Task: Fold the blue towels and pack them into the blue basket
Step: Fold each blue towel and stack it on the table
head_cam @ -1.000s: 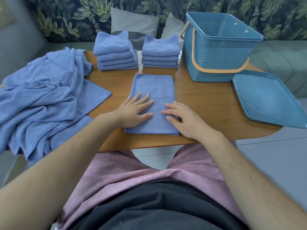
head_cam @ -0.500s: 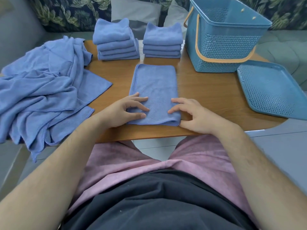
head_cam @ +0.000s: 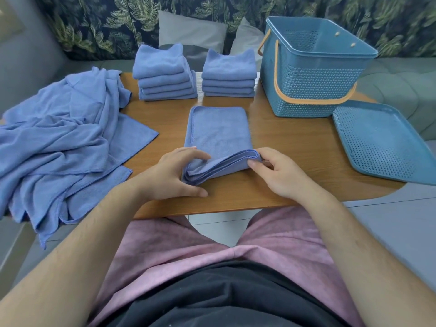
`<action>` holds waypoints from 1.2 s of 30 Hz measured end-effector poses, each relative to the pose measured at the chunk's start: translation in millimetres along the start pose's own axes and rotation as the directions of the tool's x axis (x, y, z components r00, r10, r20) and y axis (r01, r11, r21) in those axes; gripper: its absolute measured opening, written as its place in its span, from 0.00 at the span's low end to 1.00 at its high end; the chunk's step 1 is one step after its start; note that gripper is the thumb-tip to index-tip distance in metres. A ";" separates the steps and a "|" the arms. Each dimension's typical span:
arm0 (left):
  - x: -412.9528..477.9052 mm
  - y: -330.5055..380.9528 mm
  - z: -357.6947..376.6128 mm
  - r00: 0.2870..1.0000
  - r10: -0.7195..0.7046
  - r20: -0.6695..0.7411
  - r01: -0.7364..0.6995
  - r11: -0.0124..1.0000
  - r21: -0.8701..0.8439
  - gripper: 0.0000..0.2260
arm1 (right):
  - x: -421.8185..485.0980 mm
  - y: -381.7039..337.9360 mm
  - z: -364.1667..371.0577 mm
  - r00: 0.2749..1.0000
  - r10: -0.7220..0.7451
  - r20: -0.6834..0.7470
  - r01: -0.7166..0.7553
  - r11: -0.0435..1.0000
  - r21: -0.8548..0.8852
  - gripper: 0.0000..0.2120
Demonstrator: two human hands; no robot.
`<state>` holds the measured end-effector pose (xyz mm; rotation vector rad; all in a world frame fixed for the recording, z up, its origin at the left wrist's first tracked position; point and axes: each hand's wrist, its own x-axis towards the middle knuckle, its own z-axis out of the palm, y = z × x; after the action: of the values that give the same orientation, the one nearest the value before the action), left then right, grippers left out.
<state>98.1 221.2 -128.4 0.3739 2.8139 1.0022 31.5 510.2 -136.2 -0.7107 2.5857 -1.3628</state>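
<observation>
On the wooden table (head_cam: 295,147), the left hand (head_cam: 174,171) and right hand (head_cam: 280,173) each pinch a near corner of the half-folded blue towel (head_cam: 217,131), holding its edge raised. The blue basket (head_cam: 313,90) stands at two o'clock of it. If one hand lifts higher than the other, the layers could splay and the fold come out crooked.

Towels (head_cam: 218,133): periwinkle blue, plain. Basket (head_cam: 313,90): teal blue, perforated lattice walls, orange handle (head_cam: 309,100); lid (head_cam: 379,142) teal, dotted perforations. Desk (head_cam: 295,147): warm brown woodgrain; far curtain (head_cam: 106,24): dark navy, green leaf print.
</observation>
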 end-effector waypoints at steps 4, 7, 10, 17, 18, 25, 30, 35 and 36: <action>-0.4 -0.2 -0.9 0.998 0.026 -0.048 -0.028 0.999 -0.030 0.24 | -0.2 -1.0 -1.8 0.995 0.098 -0.004 -0.098 0.994 0.055 0.06; 0.2 -2.4 0.3 0.988 0.073 -0.137 -0.090 0.989 -0.119 0.20 | -1.2 -2.9 -4.0 0.995 0.097 0.003 -0.097 0.994 0.050 0.06; 1.5 -2.3 2.1 0.963 0.112 -0.243 -0.144 0.983 -0.118 0.18 | -1.1 0.0 -4.8 0.995 0.098 0.018 -0.098 0.995 0.014 0.06; 5.2 2.2 6.2 0.942 0.132 -0.308 -0.157 0.986 -0.058 0.20 | -4.7 -6.5 -8.3 0.983 -0.179 -0.041 0.171 0.973 -0.158 0.23; 5.7 2.8 6.5 0.942 0.162 -0.295 -0.178 0.984 -0.027 0.18 | -4.8 -7.9 -9.1 0.976 -0.213 -0.037 0.202 0.960 -0.194 0.24; 8.6 -7.1 3.7 0.958 0.197 -0.208 -0.193 0.980 0.043 0.12 | -5.6 -5.3 -14.4 0.972 -0.231 0.040 0.230 0.914 -0.333 0.13; 7.4 -8.2 1.6 0.961 0.185 -0.206 -0.188 0.982 0.005 0.13 | -4.8 -5.7 -17.0 0.968 -0.238 0.080 0.250 0.904 -0.346 0.08; 5.2 -7.2 -2.4 0.958 0.229 -0.173 -0.227 0.973 0.031 0.13 | -5.4 -6.1 -19.7 0.979 -0.192 0.062 0.202 0.923 -0.328 0.06; 5.1 -5.3 -2.2 0.953 0.241 -0.187 -0.239 0.970 0.030 0.13 | -5.4 -6.3 -19.8 0.980 -0.191 0.057 0.199 0.924 -0.327 0.06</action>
<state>91.8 217.3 -130.3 0.6700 2.9957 1.1290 32.0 524.4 -120.2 -1.0516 2.8210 -0.9571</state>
